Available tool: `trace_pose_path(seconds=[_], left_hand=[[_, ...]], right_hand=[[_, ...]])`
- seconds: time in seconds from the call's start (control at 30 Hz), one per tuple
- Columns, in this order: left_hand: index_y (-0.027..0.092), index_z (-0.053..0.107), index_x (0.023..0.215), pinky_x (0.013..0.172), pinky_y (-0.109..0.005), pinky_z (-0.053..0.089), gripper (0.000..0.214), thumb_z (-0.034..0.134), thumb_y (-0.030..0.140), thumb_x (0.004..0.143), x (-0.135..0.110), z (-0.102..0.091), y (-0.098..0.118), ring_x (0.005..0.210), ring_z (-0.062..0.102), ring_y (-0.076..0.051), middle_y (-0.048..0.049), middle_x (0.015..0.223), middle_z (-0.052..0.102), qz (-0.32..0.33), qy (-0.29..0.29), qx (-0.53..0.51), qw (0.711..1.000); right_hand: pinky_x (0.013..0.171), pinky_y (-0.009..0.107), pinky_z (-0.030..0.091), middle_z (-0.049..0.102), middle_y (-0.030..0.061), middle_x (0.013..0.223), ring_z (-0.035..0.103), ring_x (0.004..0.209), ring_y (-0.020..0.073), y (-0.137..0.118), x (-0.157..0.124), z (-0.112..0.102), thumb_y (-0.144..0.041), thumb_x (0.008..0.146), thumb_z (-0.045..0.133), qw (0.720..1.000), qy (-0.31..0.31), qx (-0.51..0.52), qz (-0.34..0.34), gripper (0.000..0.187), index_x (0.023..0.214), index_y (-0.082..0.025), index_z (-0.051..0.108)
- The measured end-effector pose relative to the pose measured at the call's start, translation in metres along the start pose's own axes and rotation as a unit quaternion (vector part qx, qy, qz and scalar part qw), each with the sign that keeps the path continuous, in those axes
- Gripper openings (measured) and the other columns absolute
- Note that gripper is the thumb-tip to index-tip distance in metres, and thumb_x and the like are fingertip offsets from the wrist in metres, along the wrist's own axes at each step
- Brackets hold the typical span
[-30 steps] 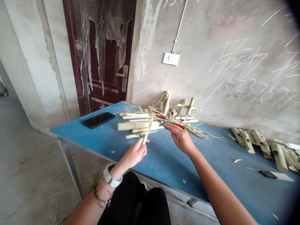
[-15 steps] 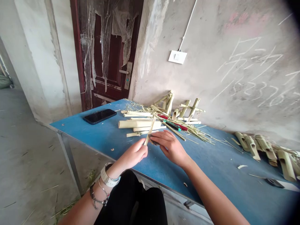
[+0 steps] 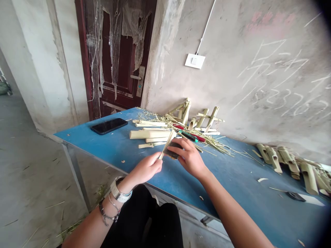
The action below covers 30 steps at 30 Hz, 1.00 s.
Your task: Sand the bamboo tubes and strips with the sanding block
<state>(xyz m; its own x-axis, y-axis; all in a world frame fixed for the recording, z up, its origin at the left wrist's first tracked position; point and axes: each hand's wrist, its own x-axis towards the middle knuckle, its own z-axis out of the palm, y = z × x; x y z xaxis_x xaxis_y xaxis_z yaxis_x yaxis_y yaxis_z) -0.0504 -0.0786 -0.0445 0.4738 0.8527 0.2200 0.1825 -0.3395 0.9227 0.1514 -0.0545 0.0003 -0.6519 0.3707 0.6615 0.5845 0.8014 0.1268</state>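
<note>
Chalk writing (image 3: 281, 81) marks the wall (image 3: 227, 38) while left grip (image 3: 148, 167) clamps a pale strip (image 3: 169, 140) and right grip (image 3: 190, 157) a dark block (image 3: 171, 154).

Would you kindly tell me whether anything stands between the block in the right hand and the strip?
Nothing visible does: the right hand holds the dark block right beside the strip, which the left hand grips by its near end. The bamboo pieces lie beyond, on the table.
</note>
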Motion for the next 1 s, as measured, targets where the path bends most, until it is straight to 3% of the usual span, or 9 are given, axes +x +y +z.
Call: trace_pose_path(seconds=[0.13, 0.33, 0.57, 0.8, 1.0], left_hand=[[0.016, 0.052, 0.111, 0.051, -0.022, 0.031, 0.029, 0.034, 0.03, 0.093, 0.001, 0.0, -0.001, 0.053, 0.035, -0.01, 0.0059, 0.06, 0.039, 0.01, 0.004, 0.014, 1.0], [0.018, 0.046, 0.131, 0.054, -0.022, 0.033, 0.041, 0.033, 0.032, 0.095, 0.0, -0.002, -0.003, 0.055, 0.037, -0.011, 0.0058, 0.061, 0.039, 0.0, -0.023, 0.033, 0.999], [0.012, 0.05, 0.122, 0.051, -0.022, 0.03, 0.04, 0.031, 0.034, 0.095, -0.001, -0.002, 0.0, 0.054, 0.033, -0.01, 0.0059, 0.061, 0.036, 0.009, -0.023, 0.027, 0.999], [0.019, 0.047, 0.133, 0.054, -0.022, 0.03, 0.042, 0.034, 0.034, 0.096, -0.001, -0.004, 0.0, 0.056, 0.035, -0.01, 0.0054, 0.062, 0.037, 0.016, -0.035, 0.047, 0.998], [0.014, 0.043, 0.137, 0.052, -0.021, 0.031, 0.047, 0.033, 0.035, 0.096, -0.001, -0.003, -0.001, 0.055, 0.033, -0.01, 0.0052, 0.062, 0.037, 0.008, -0.031, 0.038, 0.999]], right_hand=[[0.087, 0.038, 0.05, 0.059, 0.0083, 0.115, 0.052, 0.104, 0.0213, -0.004, 0.002, 0.002, -0.005, 0.084, 0.05, 0.998, -0.016, 0.048, -0.042, 0.034, 0.107, -0.023, 0.068], [0.085, 0.046, 0.049, 0.055, 0.0109, 0.112, 0.049, 0.102, 0.0266, 0.016, -0.007, 0.0, 0.002, 0.076, 0.047, 0.994, 0.044, -0.068, 0.077, 0.044, 0.103, -0.024, 0.07], [0.09, 0.042, 0.046, 0.055, 0.006, 0.113, 0.051, 0.105, 0.0221, 0.01, -0.004, 0.001, 0.005, 0.074, 0.045, 0.997, -0.01, 0.073, 0.016, 0.05, 0.104, -0.027, 0.068], [0.088, 0.048, 0.043, 0.048, 0.0099, 0.119, 0.045, 0.107, 0.0281, 0.031, -0.014, -0.002, 0.006, 0.069, 0.043, 0.991, 0.046, -0.055, 0.109, 0.055, 0.109, -0.025, 0.065], [0.087, 0.04, 0.043, 0.053, 0.0078, 0.11, 0.047, 0.1, 0.0227, 0.014, -0.006, -0.002, 0.007, 0.068, 0.039, 0.997, -0.015, 0.051, 0.055, 0.048, 0.103, -0.021, 0.056]])
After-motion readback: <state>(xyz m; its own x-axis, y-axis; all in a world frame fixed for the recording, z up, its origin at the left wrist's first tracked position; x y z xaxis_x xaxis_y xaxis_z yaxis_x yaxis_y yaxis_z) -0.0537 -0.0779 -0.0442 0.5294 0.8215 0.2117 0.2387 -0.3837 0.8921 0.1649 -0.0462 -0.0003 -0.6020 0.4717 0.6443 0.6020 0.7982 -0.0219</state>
